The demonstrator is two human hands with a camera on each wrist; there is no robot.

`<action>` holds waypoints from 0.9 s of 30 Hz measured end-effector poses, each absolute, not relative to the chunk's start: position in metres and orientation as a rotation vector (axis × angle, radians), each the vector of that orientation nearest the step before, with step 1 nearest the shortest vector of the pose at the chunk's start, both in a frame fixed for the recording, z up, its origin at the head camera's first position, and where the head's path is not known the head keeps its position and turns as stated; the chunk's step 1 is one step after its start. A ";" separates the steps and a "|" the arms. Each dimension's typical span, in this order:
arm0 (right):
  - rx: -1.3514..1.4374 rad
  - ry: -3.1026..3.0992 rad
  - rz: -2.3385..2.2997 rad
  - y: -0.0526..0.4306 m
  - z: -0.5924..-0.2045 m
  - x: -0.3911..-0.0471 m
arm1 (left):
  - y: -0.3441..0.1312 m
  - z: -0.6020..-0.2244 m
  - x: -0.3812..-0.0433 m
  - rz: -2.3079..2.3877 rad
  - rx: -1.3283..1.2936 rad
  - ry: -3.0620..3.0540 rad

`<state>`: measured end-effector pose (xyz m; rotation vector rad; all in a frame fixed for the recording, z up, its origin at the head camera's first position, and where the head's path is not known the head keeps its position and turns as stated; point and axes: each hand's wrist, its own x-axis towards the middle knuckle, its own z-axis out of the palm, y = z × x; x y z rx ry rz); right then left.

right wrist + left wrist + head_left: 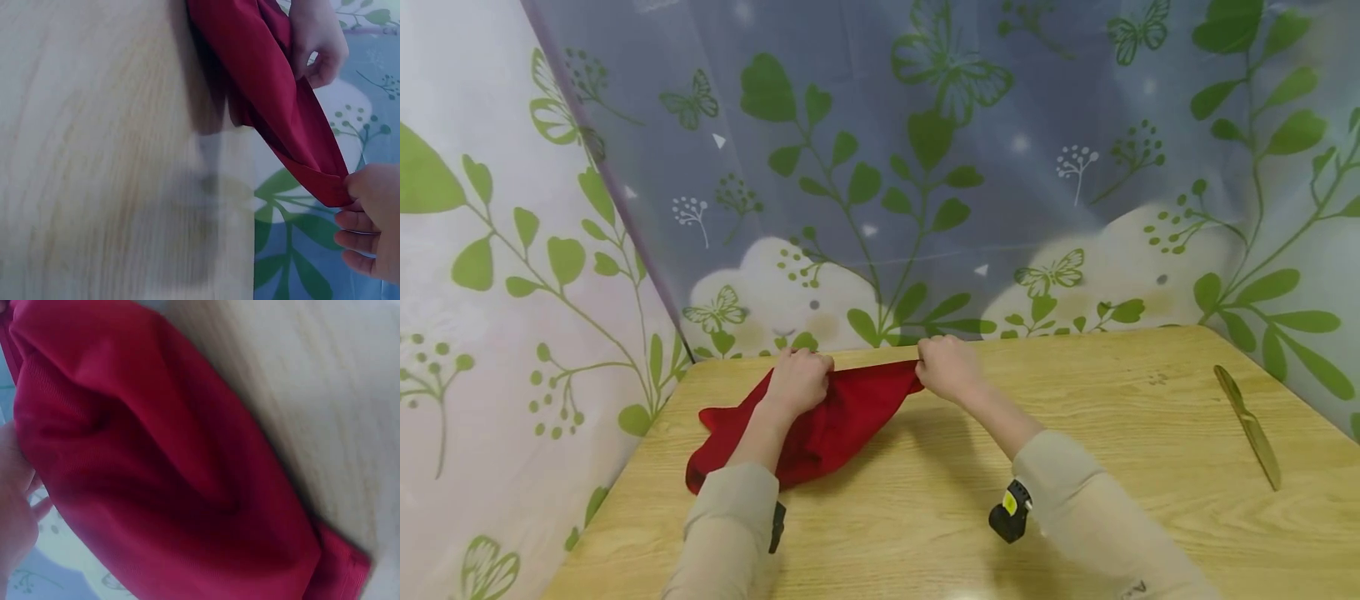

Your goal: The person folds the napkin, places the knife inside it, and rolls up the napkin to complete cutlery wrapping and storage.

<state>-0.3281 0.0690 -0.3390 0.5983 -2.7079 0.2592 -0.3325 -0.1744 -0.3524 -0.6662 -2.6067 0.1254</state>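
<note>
A dark red cloth [850,417] hangs in folds between both hands, with its top edge stretched near the back of the table. My left hand [801,379] pinches the hem partway along. At the cloth's right end, my right hand [949,367] grips a corner between thumb and fingers. In the right wrist view that corner of the cloth [269,81] is pulled taut toward the right hand [375,212], while the left hand [319,40] holds the edge farther up. Red folds fill most of the left wrist view, and only part of the left hand [14,500] shows at its left side.
A gold-coloured knife [1247,425] lies on the right of the wooden table [1112,500]. Behind the table's back edge hangs a curtain [880,208] printed with leaves and butterflies. Another printed sheet [512,292] closes off the left side.
</note>
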 end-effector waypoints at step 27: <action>0.513 -2.594 0.204 0.143 -0.291 -0.337 | -0.174 -0.311 -0.337 0.143 -0.621 -2.591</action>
